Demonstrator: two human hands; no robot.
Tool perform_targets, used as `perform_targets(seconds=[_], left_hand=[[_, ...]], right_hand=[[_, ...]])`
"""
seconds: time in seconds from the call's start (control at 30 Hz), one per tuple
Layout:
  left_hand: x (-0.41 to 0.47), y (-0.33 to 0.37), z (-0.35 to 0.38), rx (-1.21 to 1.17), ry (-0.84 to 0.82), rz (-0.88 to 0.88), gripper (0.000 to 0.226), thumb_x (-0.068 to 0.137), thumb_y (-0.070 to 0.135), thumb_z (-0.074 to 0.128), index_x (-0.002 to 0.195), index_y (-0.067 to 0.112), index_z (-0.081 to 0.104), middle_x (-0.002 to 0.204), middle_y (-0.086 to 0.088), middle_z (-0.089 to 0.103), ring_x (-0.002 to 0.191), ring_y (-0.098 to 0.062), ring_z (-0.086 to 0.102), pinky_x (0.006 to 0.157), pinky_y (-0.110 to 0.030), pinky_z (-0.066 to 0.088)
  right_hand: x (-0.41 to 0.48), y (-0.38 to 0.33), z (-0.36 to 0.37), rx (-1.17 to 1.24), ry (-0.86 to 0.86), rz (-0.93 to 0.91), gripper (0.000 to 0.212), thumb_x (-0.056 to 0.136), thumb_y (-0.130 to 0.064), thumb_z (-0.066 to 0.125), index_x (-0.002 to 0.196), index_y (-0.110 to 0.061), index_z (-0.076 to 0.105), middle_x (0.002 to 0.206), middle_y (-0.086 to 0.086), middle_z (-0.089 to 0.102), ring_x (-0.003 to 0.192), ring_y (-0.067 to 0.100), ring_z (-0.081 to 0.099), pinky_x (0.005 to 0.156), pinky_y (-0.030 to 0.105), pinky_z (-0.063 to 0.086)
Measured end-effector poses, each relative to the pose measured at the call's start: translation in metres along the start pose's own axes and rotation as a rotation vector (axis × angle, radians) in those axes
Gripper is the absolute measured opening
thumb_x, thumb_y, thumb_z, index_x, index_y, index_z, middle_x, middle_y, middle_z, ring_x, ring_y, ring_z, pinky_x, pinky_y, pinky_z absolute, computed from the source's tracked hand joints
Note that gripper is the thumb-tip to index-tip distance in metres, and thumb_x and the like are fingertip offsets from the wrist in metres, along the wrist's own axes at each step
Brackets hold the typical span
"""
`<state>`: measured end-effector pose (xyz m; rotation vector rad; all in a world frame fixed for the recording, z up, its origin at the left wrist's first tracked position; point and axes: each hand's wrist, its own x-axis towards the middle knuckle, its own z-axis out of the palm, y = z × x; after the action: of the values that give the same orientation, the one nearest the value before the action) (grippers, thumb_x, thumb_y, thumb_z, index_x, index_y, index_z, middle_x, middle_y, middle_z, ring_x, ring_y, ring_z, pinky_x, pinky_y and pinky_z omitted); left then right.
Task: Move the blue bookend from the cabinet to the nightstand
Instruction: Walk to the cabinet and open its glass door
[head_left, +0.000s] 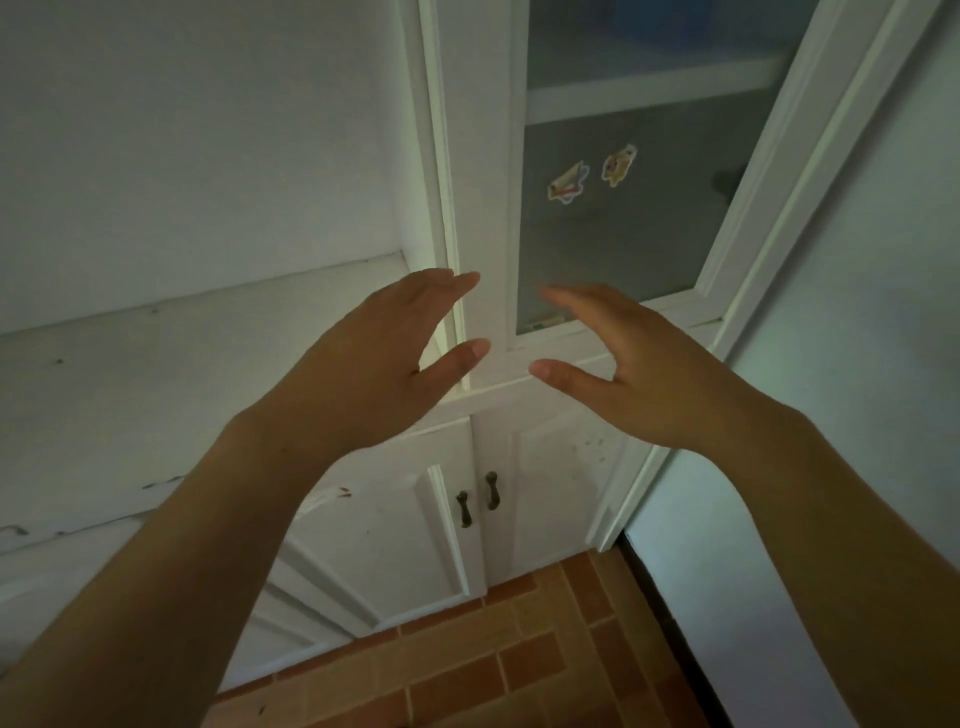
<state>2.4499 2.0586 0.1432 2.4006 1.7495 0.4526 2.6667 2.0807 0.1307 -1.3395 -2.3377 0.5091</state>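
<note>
A white cabinet (488, 208) with a frosted glass door (623, 223) stands in front of me. Behind the glass at the top, a blurred blue shape (654, 26) sits on the upper shelf; I cannot tell what it is. My left hand (384, 364) and my right hand (634, 364) are raised side by side before the door's lower frame. Their fingers are straight and spread, and both hands hold nothing. Neither hand touches the cabinet as far as I can see. No nightstand is in view.
Two stickers (592, 174) are stuck on the glass. An open white shelf (208, 332) lies to the left. Below are two lower doors with dark handles (478, 499). Red-brown floor tiles (493, 665) lie underfoot, and a pale wall (857, 312) rises on the right.
</note>
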Motion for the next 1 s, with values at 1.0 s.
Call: perform_targets(seconds=[1.0], left_hand=[[0.044, 0.027, -0.134, 0.182, 0.385, 0.051, 0.067, 0.083, 0.059, 0.027, 0.143, 0.033, 0.016, 0.154, 0.005, 0.019, 0.140, -0.015, 0.019, 0.113, -0.037, 0.020]], right_hand=[[0.086, -0.071, -0.114, -0.110, 0.395, -0.259, 0.066, 0.083, -0.059, 0.042, 0.140, -0.034, 0.019, 0.151, -0.011, 0.021, 0.135, 0.013, 0.026, 0.097, 0.026, 0.024]])
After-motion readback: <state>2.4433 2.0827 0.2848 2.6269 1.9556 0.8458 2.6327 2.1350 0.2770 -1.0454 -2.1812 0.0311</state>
